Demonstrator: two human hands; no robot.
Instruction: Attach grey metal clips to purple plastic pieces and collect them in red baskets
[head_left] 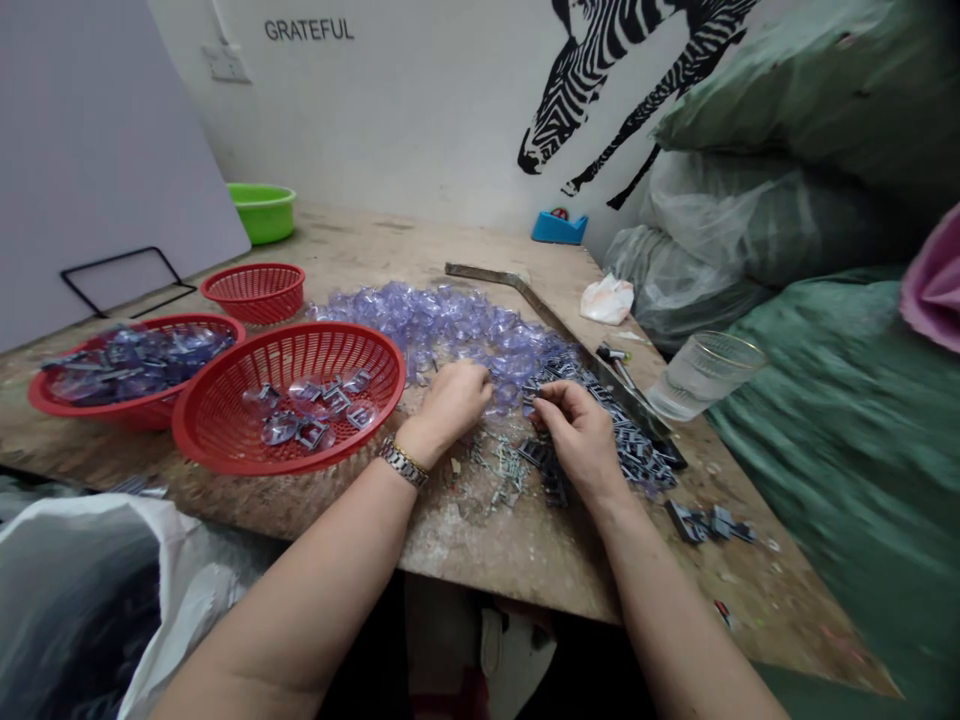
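My left hand [454, 405], with a metal watch [403, 462] at the wrist, is closed at the near edge of a heap of clear purplish suction cups [450, 315]. Its fingertips point away and hide whatever they may grip. My right hand [581, 435] pinches a small dark plastic piece between thumb and forefinger. Beside and beneath it lies a pile of dark grey plastic clips [637, 450]. Between the two hands, small metal pins [506, 470] are scattered on the wooden table [480, 550].
To the left, a red basket [289, 340] holds several assembled pieces; another red basket [135, 400] is fuller. A smaller red basket [255, 292] stands behind. A bent metal strip [547, 315] borders the heap, with a glass [701, 375] beyond. Green sacks [832, 400] line the right edge.
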